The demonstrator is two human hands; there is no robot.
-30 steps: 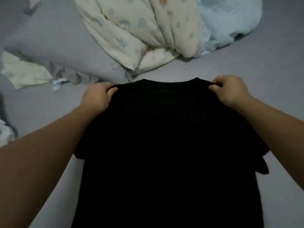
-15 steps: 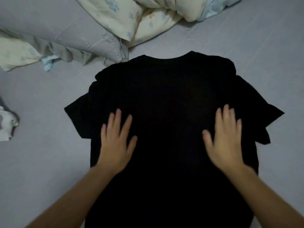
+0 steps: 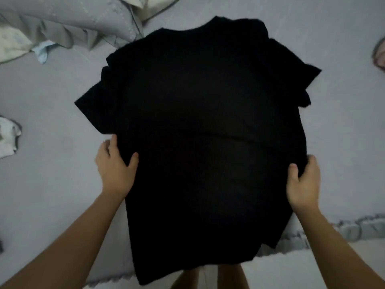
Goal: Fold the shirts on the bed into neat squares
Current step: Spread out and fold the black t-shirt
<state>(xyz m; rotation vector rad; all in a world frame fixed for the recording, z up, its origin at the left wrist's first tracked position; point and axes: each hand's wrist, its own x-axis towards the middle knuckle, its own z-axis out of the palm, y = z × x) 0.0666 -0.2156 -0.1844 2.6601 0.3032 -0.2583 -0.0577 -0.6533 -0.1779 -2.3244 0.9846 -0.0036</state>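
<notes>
A black T-shirt [image 3: 200, 126] lies spread on the grey bed sheet [image 3: 48, 180], collar at the far end, hem hanging over the bed's near edge. My left hand [image 3: 115, 165] grips the shirt's left side edge, thumb on top and fingers under the cloth. My right hand [image 3: 303, 182] grips the right side edge the same way. A crease runs across the shirt between my hands. Both short sleeves stick out to the sides; the right one is bunched.
A grey pillow [image 3: 68, 19] and a pale floral quilt [image 3: 12, 42] lie at the far left. A white garment [image 3: 8, 136] sits at the left edge, a pinkish item [image 3: 380, 55] at the right edge. The frilled sheet edge [image 3: 354, 226] and pale floor are nearest me.
My hands let go of the shoulders, pressed flat on the shirt's middle, then slid outward and took hold of its side edges. The view tilted down toward the bed's near edge.
</notes>
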